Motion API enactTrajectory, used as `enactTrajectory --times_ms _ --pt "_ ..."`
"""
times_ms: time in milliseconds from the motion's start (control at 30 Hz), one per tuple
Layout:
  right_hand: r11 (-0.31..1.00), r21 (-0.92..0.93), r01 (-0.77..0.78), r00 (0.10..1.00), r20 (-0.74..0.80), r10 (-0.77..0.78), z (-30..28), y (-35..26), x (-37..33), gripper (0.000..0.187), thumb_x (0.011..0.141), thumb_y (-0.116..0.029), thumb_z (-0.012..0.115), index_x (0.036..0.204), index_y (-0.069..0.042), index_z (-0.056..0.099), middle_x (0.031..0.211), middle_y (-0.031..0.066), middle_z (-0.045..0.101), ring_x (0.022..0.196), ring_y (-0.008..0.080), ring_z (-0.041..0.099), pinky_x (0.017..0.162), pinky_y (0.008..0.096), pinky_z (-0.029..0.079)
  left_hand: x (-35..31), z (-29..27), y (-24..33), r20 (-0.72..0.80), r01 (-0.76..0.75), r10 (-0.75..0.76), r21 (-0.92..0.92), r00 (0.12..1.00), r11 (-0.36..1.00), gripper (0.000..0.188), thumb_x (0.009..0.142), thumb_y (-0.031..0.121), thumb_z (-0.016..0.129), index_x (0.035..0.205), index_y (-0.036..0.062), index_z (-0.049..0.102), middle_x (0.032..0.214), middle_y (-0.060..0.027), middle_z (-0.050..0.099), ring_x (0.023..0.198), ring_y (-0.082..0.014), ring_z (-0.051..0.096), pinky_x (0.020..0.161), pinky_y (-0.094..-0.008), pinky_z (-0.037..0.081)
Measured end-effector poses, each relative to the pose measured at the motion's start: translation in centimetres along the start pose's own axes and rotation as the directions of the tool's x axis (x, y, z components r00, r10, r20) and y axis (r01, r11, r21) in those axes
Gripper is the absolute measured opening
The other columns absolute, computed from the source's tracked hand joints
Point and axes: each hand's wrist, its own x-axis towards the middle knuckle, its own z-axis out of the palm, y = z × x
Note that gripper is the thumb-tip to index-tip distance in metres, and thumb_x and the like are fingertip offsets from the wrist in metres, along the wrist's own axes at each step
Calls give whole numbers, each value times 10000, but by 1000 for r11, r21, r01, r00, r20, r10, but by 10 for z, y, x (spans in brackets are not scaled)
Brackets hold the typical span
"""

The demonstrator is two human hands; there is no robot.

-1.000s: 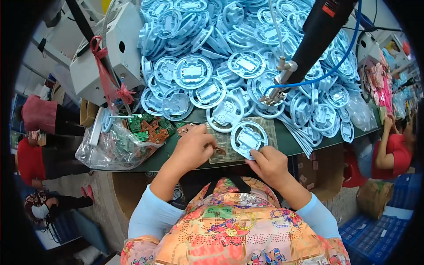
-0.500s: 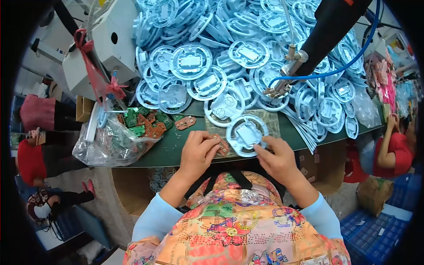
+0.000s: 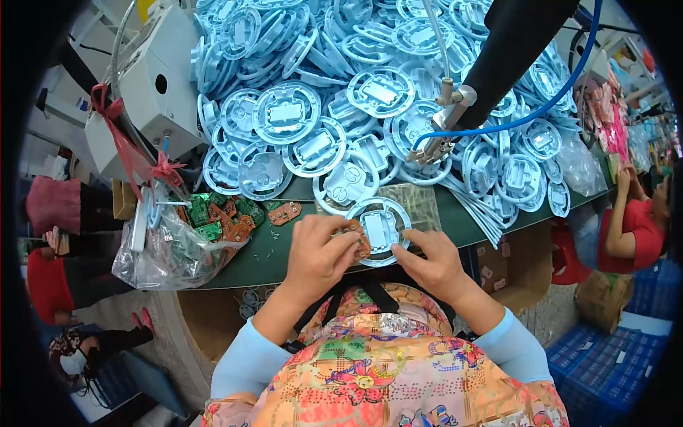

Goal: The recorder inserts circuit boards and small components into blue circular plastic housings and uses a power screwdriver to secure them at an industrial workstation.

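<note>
Directly between left hand (image 3: 316, 255) and right hand (image 3: 436, 267) lies a blue casing (image 3: 380, 231).

We are in what looks like a factory assembly workshop. On the dark green worktable (image 3: 266, 267) we see a tall heap of near-identical light-blue round plastic parts (image 3: 287, 112), and loose green and brown circuit boards (image 3: 229, 219) at a crumpled clear plastic bag (image 3: 158, 269). Over the table reaches a black tool arm (image 3: 526, 60) with a blue hose (image 3: 551, 107). Right of it we find a seated person in a red top (image 3: 629, 235) and blue plastic crates (image 3: 605, 373).
</note>
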Motion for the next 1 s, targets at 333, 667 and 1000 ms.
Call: enactTrajectory --times_ms 333,667,1000 --pt "1000 -14 -2 1000 20 2 2 0 0 296 733 -94 645 1025 -54 664 1030 103 615 790 228 600 664 346 459 20 23 1 115 -58 59 -11 992 998 226 723 41 742 928 99 668 1007 -41 631 896 -257 565 735 -392 397" --pt "999 26 -21 999 40 20 2 2 -2 294 731 -80 670 1023 -46 664 1036 109 619 804 248 612 672 356 476 17 25 3 150 -7 3 30 989 1000 298 740 78 746 1026 101 668 1066 -54 609 991 -279 548 833 -419 401" --pt "754 -501 -425 875 -15 483 -25 59 -26 276 772 -34 651 1039 -8 589 913 115 554 789 293 615 646 367 520 8 13 15 259 42 -56 59 964 997 502 720 113 781 1191 103 608 1248 -70 556 1159 -313 490 964 -447 361"
